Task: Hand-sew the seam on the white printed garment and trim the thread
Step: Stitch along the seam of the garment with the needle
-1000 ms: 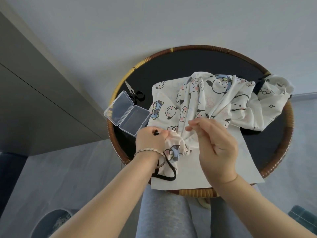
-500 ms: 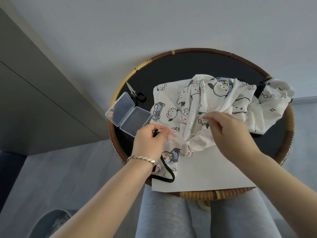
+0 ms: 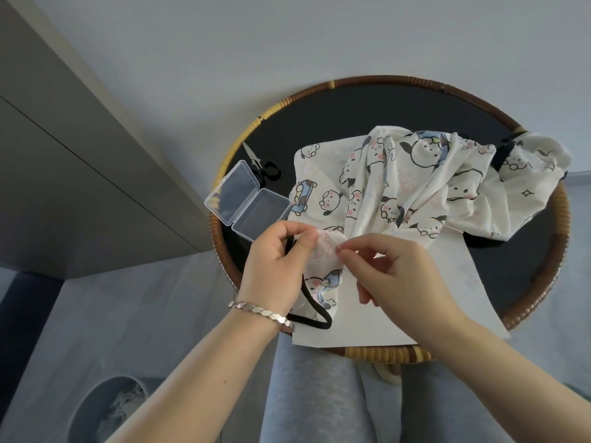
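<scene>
On the round table, whose dark top is ringed by a woven rattan rim, the garment lies crumpled. It is thin white cloth printed with cartoon dog faces, its bulk heaped toward the far right and one corner drawn to the near side. The left hand clenches that corner, bunched into a soft pale wad between thumb and curled fingers, and a black strap loops out below the palm. The right hand, just beside it, pinches a thin needle between thumb and forefinger at the wad's right edge. The needle is only a faint glint, and any thread is too fine to make out. Under the cloth lies a flat white paper sheet reaching the near rim. Left of the garment a clear plastic box, rectangular with rounded corners, lies hinged open against the cloth's edge. Small black-handled scissors lie just behind it. A silver link bracelet circles the left wrist.
</scene>
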`<state>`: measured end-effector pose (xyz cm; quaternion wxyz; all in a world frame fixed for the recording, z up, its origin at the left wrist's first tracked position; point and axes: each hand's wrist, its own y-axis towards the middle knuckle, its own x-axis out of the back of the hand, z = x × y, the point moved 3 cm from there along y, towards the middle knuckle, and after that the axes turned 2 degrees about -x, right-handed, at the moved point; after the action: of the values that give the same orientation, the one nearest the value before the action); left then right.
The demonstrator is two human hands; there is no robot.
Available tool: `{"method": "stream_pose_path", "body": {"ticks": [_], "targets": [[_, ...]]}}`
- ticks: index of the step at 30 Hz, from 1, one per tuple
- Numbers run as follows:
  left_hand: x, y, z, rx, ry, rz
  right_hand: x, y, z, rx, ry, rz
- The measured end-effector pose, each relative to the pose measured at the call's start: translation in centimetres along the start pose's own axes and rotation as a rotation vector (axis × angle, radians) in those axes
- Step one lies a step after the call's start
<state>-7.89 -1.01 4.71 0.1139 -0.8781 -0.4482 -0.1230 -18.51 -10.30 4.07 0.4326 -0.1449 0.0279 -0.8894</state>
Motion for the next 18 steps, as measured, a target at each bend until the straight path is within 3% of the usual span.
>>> {"method": "stream_pose_path", "body": {"ticks": [8,18], "targets": [[-0.2,0.1,-0.1,-0.026,0.046,-0.023,0.3,-0.3,0.4,0.042,-0.041,-0.021],[-0.9,-1.0,-1.0,-0.183,0.121,-0.021,0.2,-0.3,0.9,0.015,-0.045,-0.041]]}}
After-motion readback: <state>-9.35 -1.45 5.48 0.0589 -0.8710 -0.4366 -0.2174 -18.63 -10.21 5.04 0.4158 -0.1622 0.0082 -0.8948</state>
